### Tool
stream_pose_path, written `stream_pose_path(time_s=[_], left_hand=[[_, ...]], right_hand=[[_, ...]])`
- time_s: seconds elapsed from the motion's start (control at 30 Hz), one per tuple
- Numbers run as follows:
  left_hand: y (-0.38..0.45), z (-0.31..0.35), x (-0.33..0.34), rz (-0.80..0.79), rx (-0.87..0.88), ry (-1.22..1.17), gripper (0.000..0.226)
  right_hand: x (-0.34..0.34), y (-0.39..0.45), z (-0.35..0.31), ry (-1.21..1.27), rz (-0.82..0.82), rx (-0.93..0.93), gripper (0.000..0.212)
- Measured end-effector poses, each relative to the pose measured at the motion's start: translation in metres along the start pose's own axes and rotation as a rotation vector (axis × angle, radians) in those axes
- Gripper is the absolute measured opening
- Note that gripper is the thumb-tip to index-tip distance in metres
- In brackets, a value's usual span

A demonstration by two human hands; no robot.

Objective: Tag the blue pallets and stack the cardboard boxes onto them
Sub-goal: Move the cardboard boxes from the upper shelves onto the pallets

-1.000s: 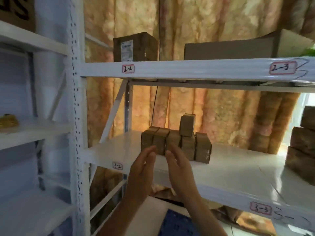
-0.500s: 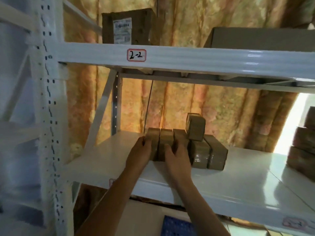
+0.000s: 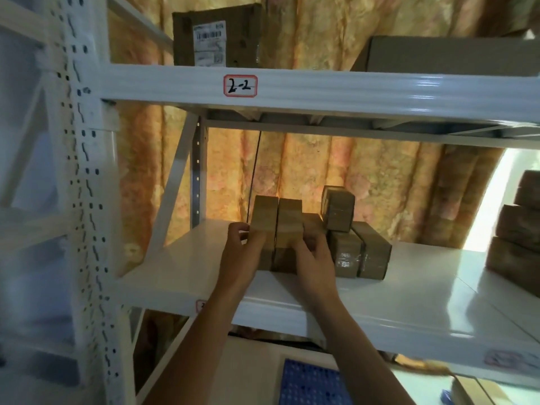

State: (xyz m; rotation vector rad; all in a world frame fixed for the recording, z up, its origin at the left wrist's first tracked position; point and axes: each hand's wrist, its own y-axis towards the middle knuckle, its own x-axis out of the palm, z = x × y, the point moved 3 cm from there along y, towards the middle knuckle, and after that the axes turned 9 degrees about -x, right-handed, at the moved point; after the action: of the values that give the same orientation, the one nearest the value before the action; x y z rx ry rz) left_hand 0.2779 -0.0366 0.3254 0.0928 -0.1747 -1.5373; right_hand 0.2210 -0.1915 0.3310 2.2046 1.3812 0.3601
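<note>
- Currently, your left hand [image 3: 244, 258] grips the left side of two boxes [image 3: 276, 229] on the white shelf [image 3: 409, 293], fingers curled.
- Your right hand [image 3: 314, 260] grips their right side.
- Both boxes are tipped up at the front.
- Remaining boxes [image 3: 361, 252] stand just right.
- Pallet [image 3: 309, 384] lies below the shelf.

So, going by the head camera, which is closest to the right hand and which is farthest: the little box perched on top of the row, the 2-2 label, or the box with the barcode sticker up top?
From the right hand:
1. Small box on top of the row, just above and to the right.
2. 2-2 label, on the beam above, slightly left.
3. Barcode box, on the upper shelf, up and left.
</note>
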Motion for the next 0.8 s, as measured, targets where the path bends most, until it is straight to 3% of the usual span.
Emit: stream_pose_path(time_s=[0.13,0.3,0.4,0.5,0.63,0.8], left_hand=[[-0.003,-0.001,-0.004,-0.04,-0.013,-0.027,0.034],[-0.006,0.0,-0.008,-0.082,-0.033,-0.03,0.053],[-0.005,-0.001,-0.009,-0.092,-0.008,-0.038,0.048],[-0.003,-0.002,-0.009,-0.095,0.023,-0.062,0.044],[-0.015,0.005,-0.011,-0.091,0.107,-0.069,0.043],[-0.09,0.013,-0.003,0.009,0.266,-0.107,0.055]], right_hand=[[-0.002,-0.002,0.003,0.068,-0.009,0.048,0.009],[0.002,-0.002,0.006,0.29,-0.089,0.194,0.022],[0.001,0.0,0.009,0.29,-0.09,0.225,0.021],[0.0,0.0,0.011,0.313,-0.093,0.209,0.016],[-0.001,-0.008,-0.001,0.349,-0.129,0.104,0.047],[-0.029,-0.061,-0.031,0.261,-0.176,-0.103,0.052]])
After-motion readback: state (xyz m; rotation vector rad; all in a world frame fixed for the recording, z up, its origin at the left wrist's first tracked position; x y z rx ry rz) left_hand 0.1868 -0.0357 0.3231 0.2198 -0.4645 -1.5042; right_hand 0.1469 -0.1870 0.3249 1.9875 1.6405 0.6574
